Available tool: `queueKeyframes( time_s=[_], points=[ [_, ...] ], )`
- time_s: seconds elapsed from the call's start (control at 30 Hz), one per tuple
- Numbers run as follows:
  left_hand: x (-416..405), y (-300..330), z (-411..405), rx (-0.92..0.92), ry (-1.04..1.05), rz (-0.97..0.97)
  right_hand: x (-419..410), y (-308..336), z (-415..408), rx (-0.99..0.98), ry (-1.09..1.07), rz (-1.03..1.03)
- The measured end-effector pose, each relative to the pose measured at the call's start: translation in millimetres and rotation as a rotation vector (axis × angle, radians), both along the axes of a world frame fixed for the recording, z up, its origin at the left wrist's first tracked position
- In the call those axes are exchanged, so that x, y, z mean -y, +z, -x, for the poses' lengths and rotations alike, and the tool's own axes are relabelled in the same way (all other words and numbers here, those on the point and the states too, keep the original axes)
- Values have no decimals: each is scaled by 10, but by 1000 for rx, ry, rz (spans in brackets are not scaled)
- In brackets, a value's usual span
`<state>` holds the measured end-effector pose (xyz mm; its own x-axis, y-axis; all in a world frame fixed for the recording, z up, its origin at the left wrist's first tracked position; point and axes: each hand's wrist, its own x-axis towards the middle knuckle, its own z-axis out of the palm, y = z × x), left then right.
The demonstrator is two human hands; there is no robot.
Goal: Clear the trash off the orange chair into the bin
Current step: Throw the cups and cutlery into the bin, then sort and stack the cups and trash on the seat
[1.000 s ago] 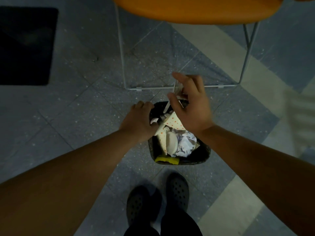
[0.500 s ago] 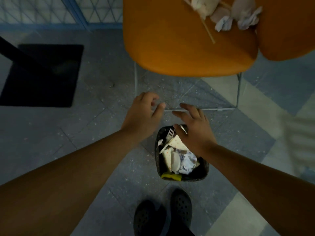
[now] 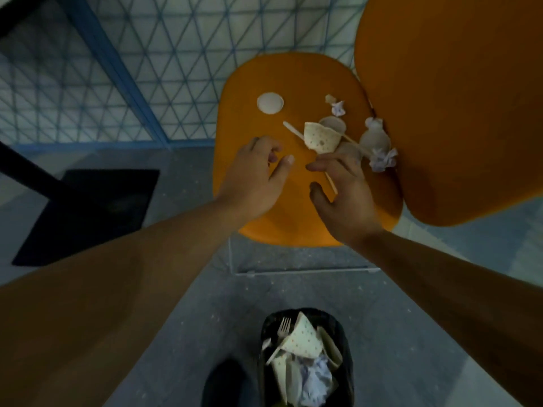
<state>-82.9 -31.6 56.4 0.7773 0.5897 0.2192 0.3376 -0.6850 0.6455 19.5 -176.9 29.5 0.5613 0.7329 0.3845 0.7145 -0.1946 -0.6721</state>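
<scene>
Step in hand: more trash is being reached for on the orange chair; nothing is yet gripped, so far as can be judged.
Left hand: held over the near left of the seat, fingers loosely curled and part open; nothing is held in it.
Right hand: spread open over the near right of the seat, thumb and fingers apart; a thin wooden stick lies just under the fingers, but whether it is touched cannot be told.
Trash on the seat: a dotted paper cup on its side just beyond the right hand; a second stick running out to its left; a white lid far left, well apart from the rest; crumpled paper at the right by the chair back; a smaller wad further off.
Bin: on the floor near the feet, already well filled with cups, paper and a fork.
Advice: the cup and the near stick are best pinched together by the right hand; the lid is better left to the left hand; light pieces should be closed on firmly, since they may slide on the smooth seat.
Risk: the bin is nearly full, so pieces should be pressed down, not dropped from high.
</scene>
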Motion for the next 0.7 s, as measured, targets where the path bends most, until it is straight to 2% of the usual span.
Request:
queueKeyframes(
  time_s=[0.2, 0.37, 0.47, 0.6, 0.7],
  points=[
    [-554, -229, -435, -64, -16, -29, -275, -180, -580, -1, -24, 50],
    [-1127, -432, -928, -101, -78, -99, -740, -407, -1107, 25, -104, 66],
    [-1457, -512, -1230, -167, -100, -168, -1008, -472, -1409, 66, -78, 106],
    [-1993, -615, -1741, -223, -150, -187, -1412, -485, -1904, -11, -159, 234],
    [-2358, -716, -2090, -399, -200, -98, -1668, -455, -2249, -4, -216, 375]
  ],
)
